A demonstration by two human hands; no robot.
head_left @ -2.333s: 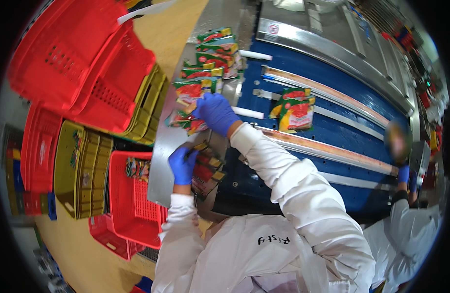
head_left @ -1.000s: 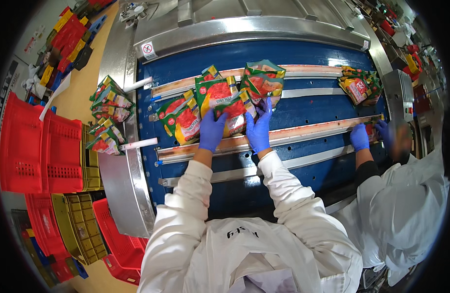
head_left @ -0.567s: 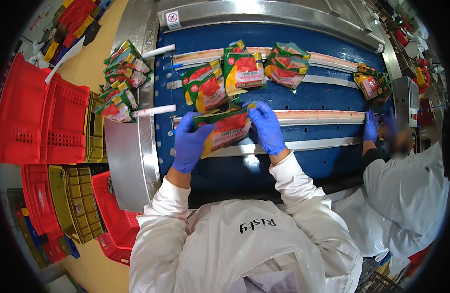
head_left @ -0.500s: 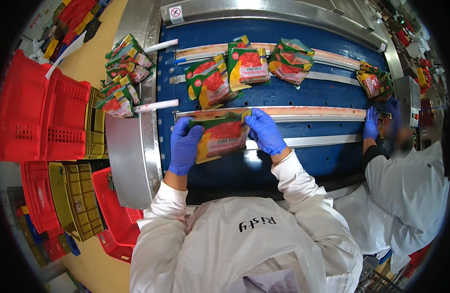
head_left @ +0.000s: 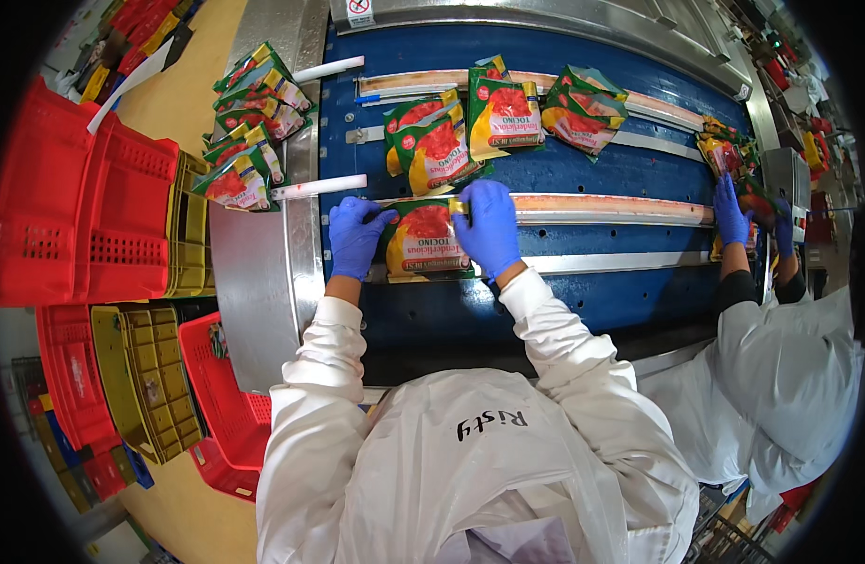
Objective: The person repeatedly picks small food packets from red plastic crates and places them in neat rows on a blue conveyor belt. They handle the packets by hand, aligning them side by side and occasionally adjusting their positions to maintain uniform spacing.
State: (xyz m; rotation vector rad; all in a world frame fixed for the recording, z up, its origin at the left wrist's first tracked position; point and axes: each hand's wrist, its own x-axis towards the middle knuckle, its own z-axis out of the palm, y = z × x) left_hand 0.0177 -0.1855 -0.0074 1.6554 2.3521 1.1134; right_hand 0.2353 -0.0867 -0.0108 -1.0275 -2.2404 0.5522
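The food packet (head_left: 425,240) lies flat on the blue belt (head_left: 592,169), just ahead of the person. It looks light, soft and slick, best taken by its edges. The left hand (head_left: 354,235) grips its nine o'clock edge with curled fingers; the right hand (head_left: 489,226) pinches its one o'clock corner, fingers half closed.

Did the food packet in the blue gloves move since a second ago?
Yes. The packet was up among the other packets on the blue belt; now both hands hold it nearer the person, across the pale rail.
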